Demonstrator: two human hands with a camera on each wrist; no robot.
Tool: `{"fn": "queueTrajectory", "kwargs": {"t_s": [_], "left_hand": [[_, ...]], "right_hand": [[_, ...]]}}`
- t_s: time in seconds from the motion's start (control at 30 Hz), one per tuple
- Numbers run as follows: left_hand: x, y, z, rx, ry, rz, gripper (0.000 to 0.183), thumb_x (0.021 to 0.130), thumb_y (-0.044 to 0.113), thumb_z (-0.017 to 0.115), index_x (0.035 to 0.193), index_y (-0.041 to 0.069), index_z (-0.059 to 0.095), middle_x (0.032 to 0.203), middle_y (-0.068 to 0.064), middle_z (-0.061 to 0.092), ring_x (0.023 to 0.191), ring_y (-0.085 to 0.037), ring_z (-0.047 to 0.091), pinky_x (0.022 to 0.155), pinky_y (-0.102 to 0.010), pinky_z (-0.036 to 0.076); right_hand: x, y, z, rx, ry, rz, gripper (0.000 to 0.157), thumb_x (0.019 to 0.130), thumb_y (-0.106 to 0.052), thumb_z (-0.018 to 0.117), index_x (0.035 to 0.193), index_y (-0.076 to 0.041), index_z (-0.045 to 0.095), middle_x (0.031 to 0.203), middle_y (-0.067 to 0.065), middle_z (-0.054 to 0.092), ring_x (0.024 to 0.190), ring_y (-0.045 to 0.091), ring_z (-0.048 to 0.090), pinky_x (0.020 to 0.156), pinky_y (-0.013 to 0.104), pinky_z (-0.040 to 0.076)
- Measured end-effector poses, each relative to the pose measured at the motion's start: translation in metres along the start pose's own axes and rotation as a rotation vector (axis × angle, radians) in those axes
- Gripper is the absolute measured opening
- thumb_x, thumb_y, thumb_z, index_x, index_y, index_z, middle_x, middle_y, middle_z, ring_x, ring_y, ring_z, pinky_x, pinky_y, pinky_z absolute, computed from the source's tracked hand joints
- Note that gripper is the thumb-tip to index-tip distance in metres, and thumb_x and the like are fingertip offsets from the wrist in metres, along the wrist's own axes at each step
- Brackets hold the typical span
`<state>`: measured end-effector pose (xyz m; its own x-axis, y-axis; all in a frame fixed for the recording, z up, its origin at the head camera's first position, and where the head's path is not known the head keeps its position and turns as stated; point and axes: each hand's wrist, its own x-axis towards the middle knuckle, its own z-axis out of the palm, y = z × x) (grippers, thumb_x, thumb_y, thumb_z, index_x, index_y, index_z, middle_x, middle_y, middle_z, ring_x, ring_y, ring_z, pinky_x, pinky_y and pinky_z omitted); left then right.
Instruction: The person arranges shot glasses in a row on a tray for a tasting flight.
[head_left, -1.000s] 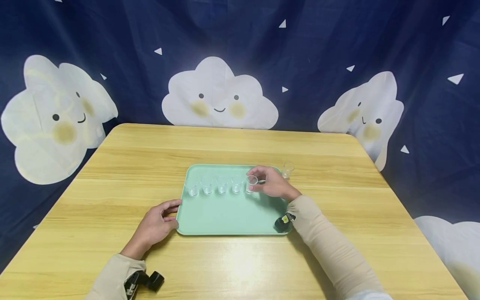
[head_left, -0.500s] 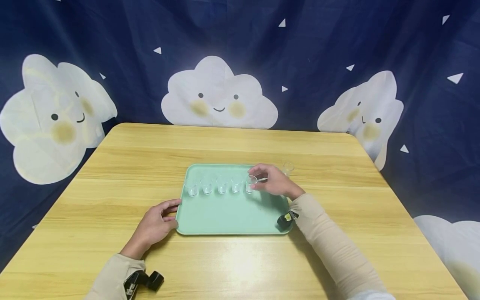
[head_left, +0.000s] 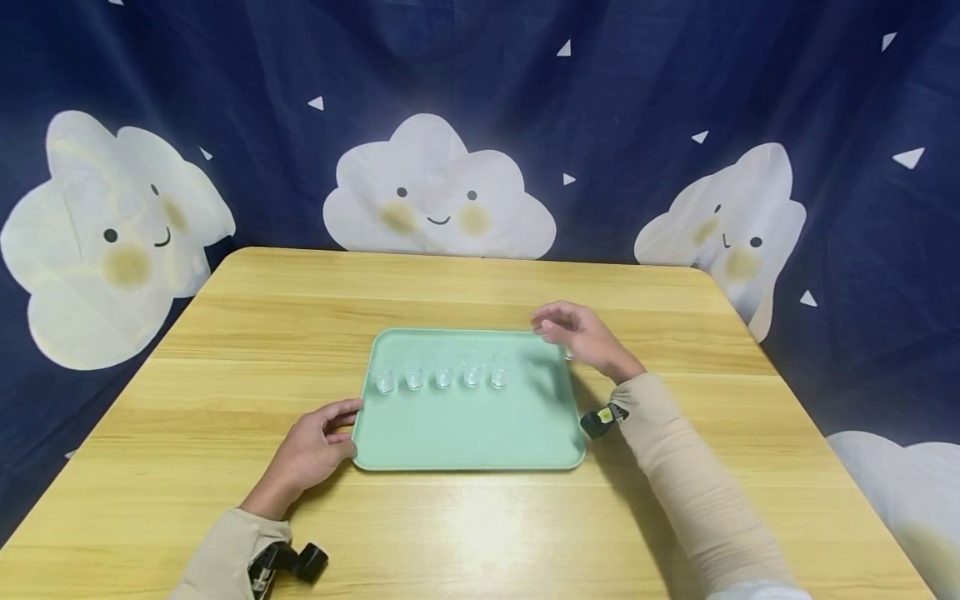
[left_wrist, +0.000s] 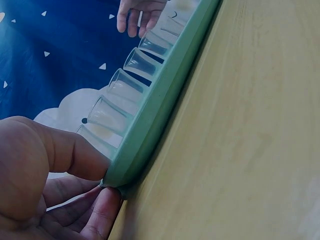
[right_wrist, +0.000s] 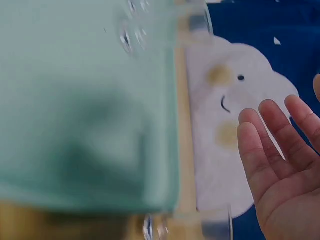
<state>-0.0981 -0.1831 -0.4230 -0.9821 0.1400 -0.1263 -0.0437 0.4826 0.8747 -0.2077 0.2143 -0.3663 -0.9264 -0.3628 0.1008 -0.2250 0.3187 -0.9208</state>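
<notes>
Several small clear shot glasses [head_left: 443, 372] stand upright in a row on a mint-green tray [head_left: 465, 442]. The rightmost one [head_left: 498, 372] is nobody's to hold now. My left hand [head_left: 311, 446] grips the tray's left edge; in the left wrist view its thumb and curled fingers [left_wrist: 75, 155] meet at the rim. My right hand [head_left: 581, 333] hovers over the tray's far right corner, holding nothing. Its fingers look extended and apart in the right wrist view. Just beyond that corner another shot glass [head_left: 569, 354] stands on the table, mostly hidden behind this hand.
A wood-grain table [head_left: 465, 533] bears the tray. Behind it hangs a dark blue curtain [head_left: 615, 108] with white clouds. Each wrist carries a small black camera, the left one [head_left: 309, 562] low over the table and the right one [head_left: 600, 419] by the tray's right edge.
My right hand has let go of the rightmost glass on the tray and moved right and away, toward the glass on the table. The left hand has stayed in place.
</notes>
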Motion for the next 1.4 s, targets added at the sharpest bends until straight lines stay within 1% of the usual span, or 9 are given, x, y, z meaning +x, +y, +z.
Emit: {"fn": "queueTrajectory", "kwargs": {"t_s": [0.07,0.13,0.33,0.43,0.57,0.83,1.07,1.23,1.4], "left_hand": [[0.0,0.0,0.0,-0.002,0.0,-0.003,0.06,0.078,-0.004,0.057,0.138,-0.002,0.05,0.129,-0.023,0.055,0.109,-0.033,0.059,0.09,-0.037,0.053],[0.0,0.0,0.0,-0.001,0.002,-0.006,0.06,0.078,-0.004,0.057,0.138,-0.002,0.05,0.13,-0.023,0.055,0.109,-0.033,0.059,0.091,-0.037,0.053],[0.0,0.0,0.0,0.009,0.003,0.001,0.06,0.079,-0.003,0.057,0.138,-0.001,0.05,0.13,-0.022,0.056,0.11,-0.033,0.059,0.092,-0.038,0.053],[0.0,-0.001,0.0,0.009,0.004,0.005,0.06,0.079,-0.003,0.057,0.138,-0.001,0.05,0.13,-0.022,0.056,0.11,-0.033,0.059,0.092,-0.038,0.052],[0.0,-0.002,0.001,0.005,0.005,0.009,0.06,0.078,-0.004,0.057,0.138,-0.002,0.05,0.129,-0.023,0.056,0.111,-0.033,0.059,0.092,-0.038,0.053],[0.001,-0.002,0.001,0.004,0.005,0.006,0.061,0.077,-0.004,0.057,0.138,-0.003,0.05,0.129,-0.023,0.055,0.111,-0.034,0.058,0.092,-0.038,0.053],[0.002,-0.002,0.002,-0.001,0.006,0.0,0.06,0.077,-0.004,0.057,0.137,-0.002,0.05,0.13,-0.023,0.055,0.111,-0.033,0.058,0.092,-0.038,0.053],[0.002,-0.002,0.002,0.004,0.006,-0.004,0.061,0.077,-0.004,0.057,0.138,-0.002,0.05,0.13,-0.023,0.055,0.112,-0.034,0.058,0.092,-0.039,0.052],[0.001,-0.002,0.001,0.015,0.011,-0.004,0.061,0.077,-0.004,0.057,0.138,-0.002,0.05,0.13,-0.023,0.055,0.111,-0.034,0.059,0.092,-0.038,0.053]], "right_hand": [[-0.001,0.002,-0.008,0.019,0.034,-0.011,0.032,0.098,-0.007,0.053,0.123,0.013,0.055,0.12,0.034,0.056,0.11,0.04,0.058,0.089,0.029,0.054],[-0.002,0.004,-0.015,0.044,0.063,-0.021,0.032,0.099,-0.007,0.052,0.123,0.014,0.053,0.121,0.036,0.055,0.111,0.041,0.057,0.091,0.03,0.053],[-0.007,0.013,-0.034,0.072,0.132,-0.001,0.037,0.1,-0.01,0.049,0.127,0.016,0.048,0.125,0.037,0.05,0.109,0.027,0.06,0.095,0.036,0.052],[-0.01,0.018,-0.04,0.069,0.154,0.022,0.04,0.101,-0.012,0.049,0.129,0.016,0.047,0.126,0.037,0.049,0.108,0.022,0.06,0.096,0.033,0.051],[-0.013,0.025,-0.045,0.062,0.176,0.041,0.041,0.1,-0.012,0.051,0.13,0.015,0.047,0.128,0.036,0.05,0.11,0.022,0.059,0.094,0.026,0.051],[-0.016,0.041,-0.047,-0.035,0.178,0.097,0.043,0.095,-0.01,0.06,0.131,0.01,0.049,0.128,0.028,0.055,0.106,0.015,0.058,0.089,0.017,0.048],[-0.019,0.053,-0.042,-0.042,0.118,0.123,0.047,0.091,-0.005,0.063,0.132,0.012,0.047,0.129,0.029,0.054,0.116,0.036,0.054,0.088,0.017,0.049],[-0.021,0.058,-0.041,-0.046,0.102,0.156,0.047,0.088,0.0,0.064,0.132,0.009,0.048,0.128,0.028,0.055,0.113,0.037,0.055,0.084,0.02,0.052],[-0.019,0.06,-0.04,-0.044,0.094,0.164,0.048,0.088,-0.002,0.067,0.132,0.008,0.049,0.127,0.027,0.055,0.114,0.038,0.055,0.084,0.019,0.051]]}}
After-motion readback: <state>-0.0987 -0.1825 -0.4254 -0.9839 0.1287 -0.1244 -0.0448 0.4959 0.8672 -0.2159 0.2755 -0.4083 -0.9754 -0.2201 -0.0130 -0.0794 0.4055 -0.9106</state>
